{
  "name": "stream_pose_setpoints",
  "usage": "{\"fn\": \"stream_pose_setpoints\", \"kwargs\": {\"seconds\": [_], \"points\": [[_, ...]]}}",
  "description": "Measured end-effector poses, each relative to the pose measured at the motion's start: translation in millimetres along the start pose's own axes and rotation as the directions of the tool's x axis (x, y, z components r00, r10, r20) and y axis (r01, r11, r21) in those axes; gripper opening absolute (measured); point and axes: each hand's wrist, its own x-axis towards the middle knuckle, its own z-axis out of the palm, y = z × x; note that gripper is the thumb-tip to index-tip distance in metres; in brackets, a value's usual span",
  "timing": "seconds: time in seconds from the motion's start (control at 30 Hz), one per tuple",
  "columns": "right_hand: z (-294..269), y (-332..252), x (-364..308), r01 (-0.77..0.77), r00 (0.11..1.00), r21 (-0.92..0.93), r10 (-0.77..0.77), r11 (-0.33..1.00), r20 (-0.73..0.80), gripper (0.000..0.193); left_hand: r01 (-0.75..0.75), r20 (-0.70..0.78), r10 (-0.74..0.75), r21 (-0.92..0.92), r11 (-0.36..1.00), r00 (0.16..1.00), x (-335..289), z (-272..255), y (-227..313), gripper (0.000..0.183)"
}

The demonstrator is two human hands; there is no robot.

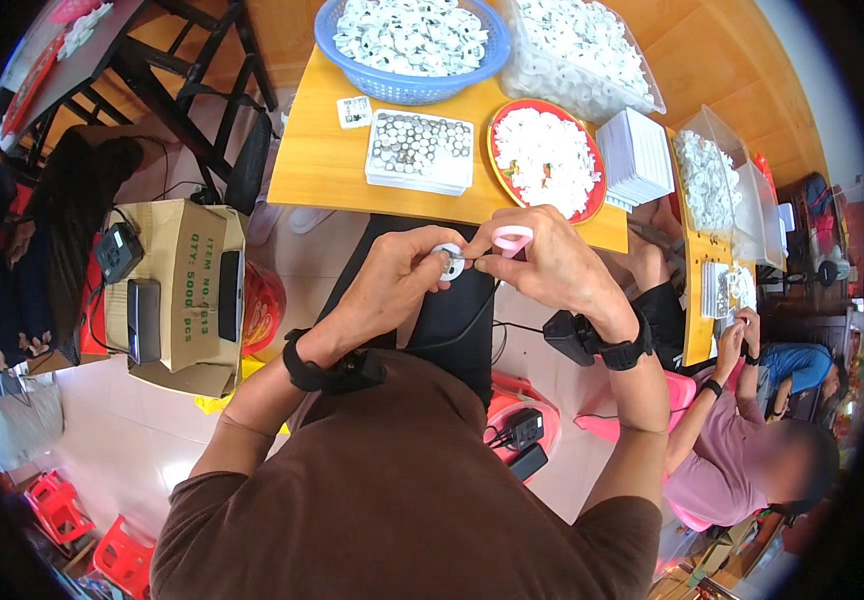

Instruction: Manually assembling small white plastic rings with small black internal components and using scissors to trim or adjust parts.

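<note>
Above my lap, just off the table's near edge, my left hand (392,280) pinches a small round white plastic part (451,262) between thumb and fingers. Some metal shows in the part's middle. My right hand (552,262) grips a tool with a pink loop handle (513,238); its thin metal end meets the white part, and the rest is hidden by my fingers. Beyond my hands, a clear box of silver button-like discs (420,147) stands on the table (312,165). To its right lies a red plate (495,165) heaped with small white parts.
A blue basket (412,88) and a clear bin (592,95), both full of white parts, stand at the back. White stacked sheets or trays (637,155) are at right. An open cardboard box (187,300) is on the left. Another person (722,460) works at right.
</note>
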Motion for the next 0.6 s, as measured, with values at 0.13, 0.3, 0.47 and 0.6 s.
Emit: {"fn": "stream_pose_setpoints", "kwargs": {"seconds": [0.13,0.3,0.47,0.6], "points": [[-0.2,-0.8,-1.3,-0.035,0.999,0.016,0.035,0.999,0.003,0.008,0.01,0.011,-0.01,-0.007,1.0,1.0,0.9,0.4,-0.4,0.024],[26.9,-37.9,-18.6,0.018,0.981,-0.652,-0.139,0.758,-0.136,0.01,-0.051,-0.073,0.06,0.124,0.991,0.996,2.9,-0.1,1.3,0.021],[54.7,-41.5,-21.0,-0.055,0.936,-0.832,-0.262,0.552,-0.236,0.012,-0.104,-0.102,0.14,0.294,0.95,0.985,7.8,0.3,7.3,0.019],[33.6,-36.6,-15.2,-0.012,0.955,-0.583,-0.163,0.813,-0.247,0.014,-0.116,-0.114,0.158,0.308,0.944,0.981,8.0,0.3,12.7,0.019]]}}
